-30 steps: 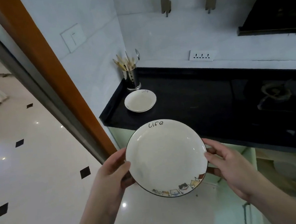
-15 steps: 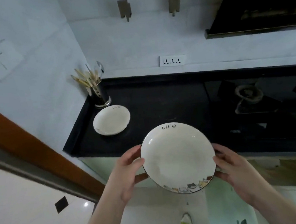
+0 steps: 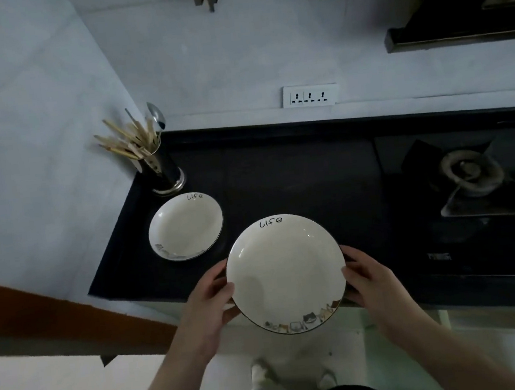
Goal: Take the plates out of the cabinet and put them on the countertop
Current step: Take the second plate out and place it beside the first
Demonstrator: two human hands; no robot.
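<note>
I hold a white plate (image 3: 285, 271) with a dark rim, the word "life" at its far edge and small cat pictures at its near edge. My left hand (image 3: 210, 298) grips its left rim and my right hand (image 3: 370, 281) grips its right rim. The plate hangs over the front edge of the black countertop (image 3: 295, 175). A second, matching plate (image 3: 185, 226) lies flat on the countertop to the far left of the held one. The cabinet is out of view.
A metal holder with chopsticks and a spoon (image 3: 157, 161) stands in the left back corner, just behind the resting plate. A gas burner (image 3: 470, 172) sits on the right. A wall socket (image 3: 309, 95) is above the counter. My feet (image 3: 293, 378) show below.
The view has swung from the doorway to face the counter. The held plate has moved forward and now reaches over the countertop's front edge. Both hands keep their grip.
</note>
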